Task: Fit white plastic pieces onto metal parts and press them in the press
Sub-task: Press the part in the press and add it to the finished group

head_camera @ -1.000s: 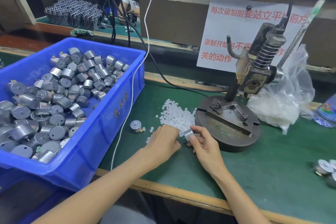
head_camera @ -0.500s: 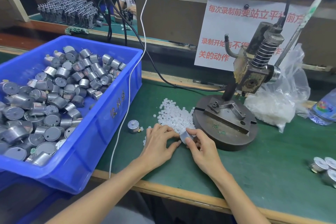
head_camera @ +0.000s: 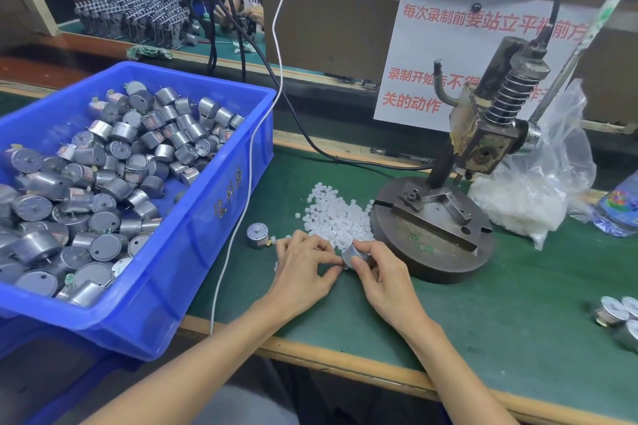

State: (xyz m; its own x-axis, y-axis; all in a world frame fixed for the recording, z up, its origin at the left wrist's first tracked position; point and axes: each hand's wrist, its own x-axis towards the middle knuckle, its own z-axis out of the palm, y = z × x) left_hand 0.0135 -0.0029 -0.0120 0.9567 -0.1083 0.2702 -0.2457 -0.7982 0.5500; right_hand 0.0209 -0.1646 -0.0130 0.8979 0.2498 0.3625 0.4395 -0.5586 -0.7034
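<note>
Left hand (head_camera: 303, 266) has left the heap of small white plastic pieces (head_camera: 336, 214) at 12 o'clock. It now pinches the end of the small silver metal cylinder (head_camera: 354, 253), which the right hand (head_camera: 381, 274) grips with curled fingers; a piece between the fingertips is too small to tell. Fitting likely underway, and the dark round-based hand press (head_camera: 431, 252) at 2 o'clock is unused.

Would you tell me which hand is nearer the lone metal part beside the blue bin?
Left. The left hand sits just right of the lone metal part; the right hand is farther right.

Bin (head_camera: 193, 252) at 9 o'clock recorded blue; metal parts (head_camera: 114, 179) inside, silver-grey. Plastic pieces (head_camera: 335, 214) noted white, worktop (head_camera: 500, 314) green. Sign (head_camera: 431, 45) at 1 o'clock: white, red characters. Press (head_camera: 445, 262) observed dark grey, rust-stained.
</note>
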